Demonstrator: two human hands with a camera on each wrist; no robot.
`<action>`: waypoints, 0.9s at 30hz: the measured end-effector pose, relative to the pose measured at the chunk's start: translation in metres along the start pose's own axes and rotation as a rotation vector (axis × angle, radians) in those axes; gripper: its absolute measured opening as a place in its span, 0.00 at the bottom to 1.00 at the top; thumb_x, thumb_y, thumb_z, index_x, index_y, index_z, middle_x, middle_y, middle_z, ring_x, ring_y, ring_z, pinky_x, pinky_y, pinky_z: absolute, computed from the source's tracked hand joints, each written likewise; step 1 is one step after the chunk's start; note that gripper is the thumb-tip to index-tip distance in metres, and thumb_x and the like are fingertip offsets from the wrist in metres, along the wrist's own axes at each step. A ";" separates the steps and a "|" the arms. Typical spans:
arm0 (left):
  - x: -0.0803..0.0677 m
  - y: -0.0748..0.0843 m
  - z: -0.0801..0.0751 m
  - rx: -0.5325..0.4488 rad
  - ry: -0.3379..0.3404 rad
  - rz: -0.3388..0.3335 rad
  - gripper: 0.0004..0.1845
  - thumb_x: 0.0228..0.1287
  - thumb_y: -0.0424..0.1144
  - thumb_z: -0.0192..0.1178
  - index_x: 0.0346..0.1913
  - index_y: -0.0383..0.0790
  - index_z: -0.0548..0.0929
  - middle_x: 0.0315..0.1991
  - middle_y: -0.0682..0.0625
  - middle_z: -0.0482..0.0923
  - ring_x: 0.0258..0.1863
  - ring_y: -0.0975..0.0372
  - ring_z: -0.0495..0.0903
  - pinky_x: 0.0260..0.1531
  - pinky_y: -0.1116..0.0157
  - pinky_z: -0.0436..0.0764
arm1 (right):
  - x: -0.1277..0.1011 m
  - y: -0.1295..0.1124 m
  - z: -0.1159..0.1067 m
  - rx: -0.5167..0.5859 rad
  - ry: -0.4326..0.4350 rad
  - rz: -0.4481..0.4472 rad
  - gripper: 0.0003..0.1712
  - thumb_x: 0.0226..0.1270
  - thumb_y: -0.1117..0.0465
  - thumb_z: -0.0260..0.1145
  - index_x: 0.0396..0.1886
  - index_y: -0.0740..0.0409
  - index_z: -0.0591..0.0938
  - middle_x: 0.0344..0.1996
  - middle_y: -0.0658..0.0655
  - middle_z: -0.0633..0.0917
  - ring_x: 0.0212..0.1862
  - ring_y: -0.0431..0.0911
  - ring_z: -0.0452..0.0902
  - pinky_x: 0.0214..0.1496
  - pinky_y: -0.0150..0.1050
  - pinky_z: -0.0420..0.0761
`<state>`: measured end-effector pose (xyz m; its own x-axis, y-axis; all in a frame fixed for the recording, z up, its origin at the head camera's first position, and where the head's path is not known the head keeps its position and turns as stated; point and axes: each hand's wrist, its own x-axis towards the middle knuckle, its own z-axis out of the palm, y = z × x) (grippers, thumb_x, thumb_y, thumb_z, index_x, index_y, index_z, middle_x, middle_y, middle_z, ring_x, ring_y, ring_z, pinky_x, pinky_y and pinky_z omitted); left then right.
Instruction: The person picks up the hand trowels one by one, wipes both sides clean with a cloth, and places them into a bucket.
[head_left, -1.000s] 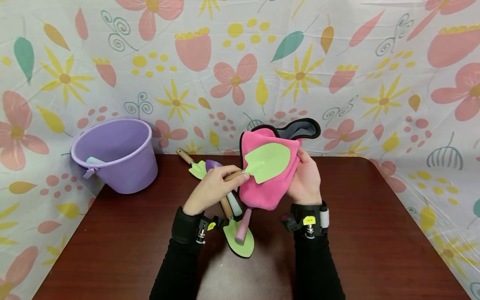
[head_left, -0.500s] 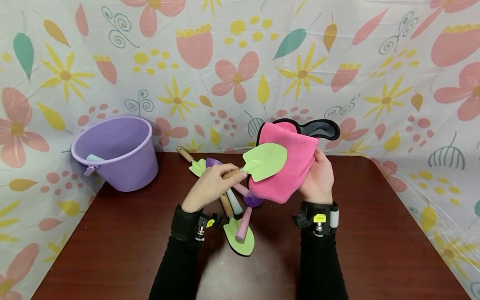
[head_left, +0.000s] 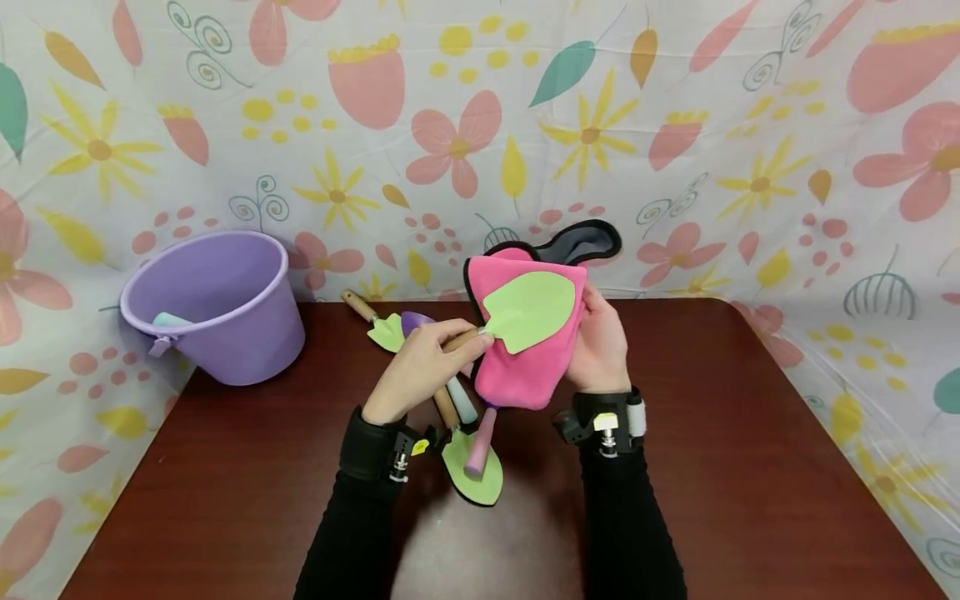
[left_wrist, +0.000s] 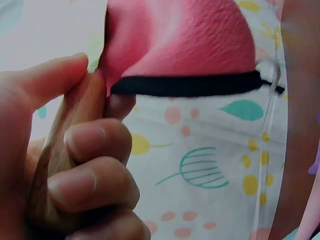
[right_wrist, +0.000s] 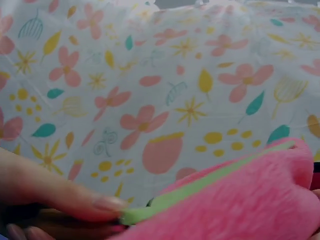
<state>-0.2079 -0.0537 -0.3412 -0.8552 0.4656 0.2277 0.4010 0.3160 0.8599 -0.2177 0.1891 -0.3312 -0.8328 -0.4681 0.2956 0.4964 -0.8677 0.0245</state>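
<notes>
My left hand [head_left: 416, 367] grips the wooden handle [left_wrist: 80, 107] of a small trowel with a light green blade [head_left: 534, 308]. In the left wrist view the thumb lies along the handle and the fingers curl round it. Behind the blade is a pink fleecy cloth [head_left: 525, 379] with black edging and a grey loop at its top, held by my right hand [head_left: 602, 346] at its right side. The right fingers are mostly hidden behind the cloth. In the right wrist view the green blade lies against the folded pink cloth [right_wrist: 250, 200].
Several garden tools lie below my hands, including a green-bladed trowel [head_left: 483, 483] under a pink handle [head_left: 482, 442] and another green trowel [head_left: 387, 333] farther back. A purple bucket [head_left: 262, 342] at the left holds something pale blue [head_left: 171, 319]. A flowered sheet hangs behind the brown table [head_left: 750, 467].
The cloth and my right hand first shifted right, then came back left across the trowel blade. My left hand keeps its grip on the trowel. The head view has shifted slightly.
</notes>
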 end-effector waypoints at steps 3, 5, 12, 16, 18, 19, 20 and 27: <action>0.001 0.001 0.004 -0.026 -0.015 0.003 0.14 0.67 0.61 0.57 0.39 0.57 0.84 0.20 0.52 0.59 0.25 0.60 0.68 0.30 0.63 0.68 | 0.001 0.002 -0.001 -0.029 0.008 -0.012 0.22 0.80 0.52 0.48 0.43 0.69 0.76 0.38 0.64 0.77 0.46 0.56 0.75 0.55 0.45 0.72; 0.002 0.002 0.006 -0.040 -0.023 0.007 0.16 0.67 0.60 0.57 0.36 0.53 0.83 0.19 0.52 0.55 0.23 0.59 0.64 0.28 0.63 0.66 | 0.000 0.002 -0.001 -0.041 0.011 -0.037 0.22 0.80 0.53 0.48 0.43 0.69 0.76 0.38 0.64 0.78 0.46 0.56 0.75 0.55 0.45 0.72; 0.005 0.001 0.005 -0.012 -0.032 -0.033 0.17 0.67 0.61 0.57 0.37 0.51 0.84 0.20 0.53 0.55 0.24 0.62 0.64 0.29 0.63 0.66 | -0.004 -0.003 0.006 -0.079 0.058 -0.102 0.19 0.80 0.55 0.49 0.45 0.69 0.76 0.42 0.63 0.76 0.47 0.54 0.72 0.57 0.45 0.69; 0.003 0.000 0.002 0.005 -0.029 -0.052 0.19 0.67 0.61 0.57 0.37 0.49 0.85 0.21 0.53 0.57 0.26 0.62 0.64 0.29 0.63 0.65 | -0.006 -0.006 0.009 -0.078 0.071 -0.131 0.17 0.80 0.56 0.48 0.45 0.68 0.76 0.42 0.63 0.76 0.47 0.54 0.72 0.57 0.45 0.68; 0.002 0.000 0.001 0.011 -0.030 -0.057 0.19 0.67 0.61 0.57 0.37 0.50 0.84 0.22 0.53 0.57 0.26 0.62 0.63 0.29 0.63 0.65 | -0.006 -0.007 0.011 -0.084 0.073 -0.149 0.17 0.80 0.57 0.49 0.45 0.67 0.76 0.41 0.63 0.77 0.46 0.54 0.73 0.55 0.44 0.69; 0.002 0.000 0.000 0.012 -0.028 -0.060 0.18 0.67 0.61 0.57 0.37 0.52 0.85 0.22 0.53 0.57 0.26 0.63 0.64 0.29 0.63 0.65 | -0.007 -0.008 0.012 -0.092 0.077 -0.162 0.16 0.80 0.58 0.49 0.44 0.67 0.76 0.40 0.63 0.77 0.45 0.54 0.74 0.53 0.44 0.70; 0.002 -0.001 0.000 0.017 -0.026 -0.063 0.18 0.67 0.62 0.57 0.37 0.52 0.85 0.22 0.54 0.58 0.27 0.63 0.64 0.30 0.62 0.65 | -0.007 -0.009 0.013 -0.102 0.083 -0.174 0.16 0.79 0.58 0.49 0.44 0.67 0.76 0.39 0.63 0.78 0.44 0.54 0.74 0.51 0.44 0.72; -0.001 -0.006 -0.005 0.059 -0.001 -0.093 0.15 0.67 0.61 0.57 0.35 0.57 0.84 0.20 0.56 0.57 0.22 0.65 0.62 0.28 0.63 0.65 | -0.012 -0.019 0.016 -0.108 0.170 -0.288 0.11 0.78 0.63 0.53 0.41 0.68 0.76 0.36 0.64 0.80 0.38 0.54 0.79 0.41 0.44 0.78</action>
<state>-0.2114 -0.0603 -0.3444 -0.8894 0.4328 0.1474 0.3382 0.4058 0.8491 -0.2130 0.2135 -0.3199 -0.9682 -0.2149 0.1280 0.2142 -0.9766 -0.0196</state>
